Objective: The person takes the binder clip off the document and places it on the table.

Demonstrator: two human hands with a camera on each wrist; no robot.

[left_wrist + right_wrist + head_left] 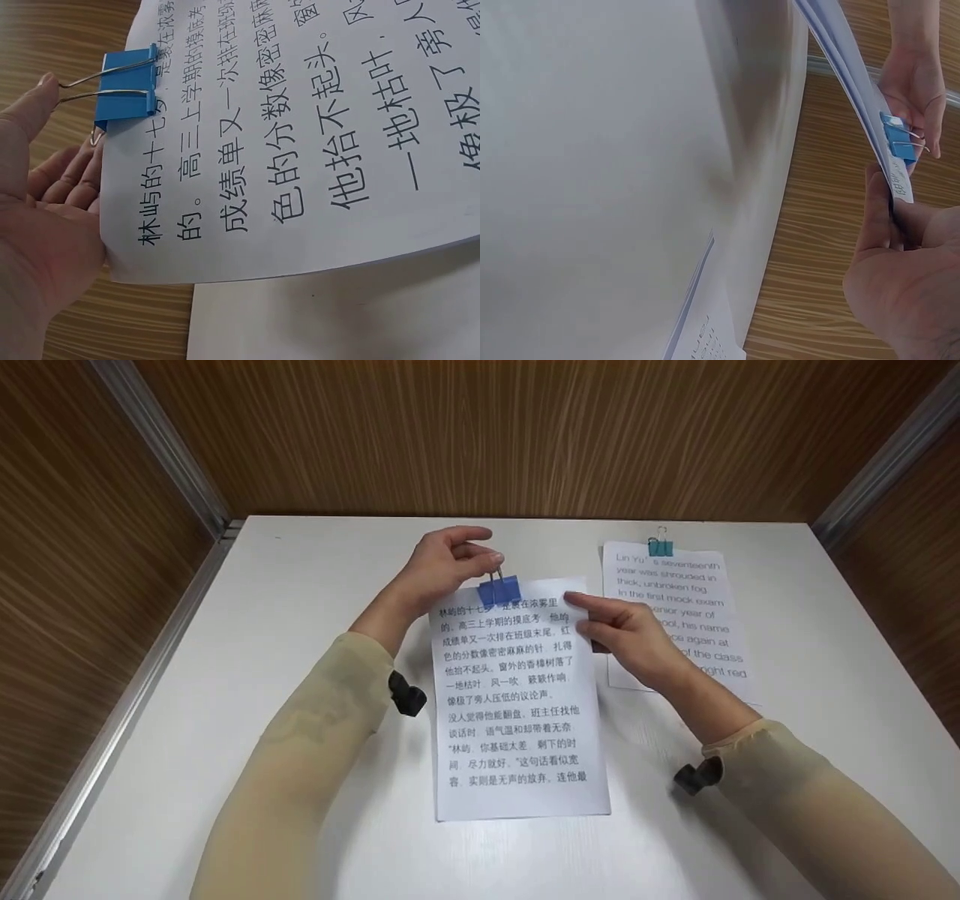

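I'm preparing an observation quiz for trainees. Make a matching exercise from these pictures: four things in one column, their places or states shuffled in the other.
Things
1. blue binder clip with wire handles
2. small teal binder clip
3. white sheets with Chinese print
4. white sheets with English print

Places or states
A. fastened to the top edge of the English pages
B. on the white table, partly hidden
C. handles between the left hand's fingers
D. held near one corner by the right hand

Pairs: 1-C, 2-A, 3-D, 4-B
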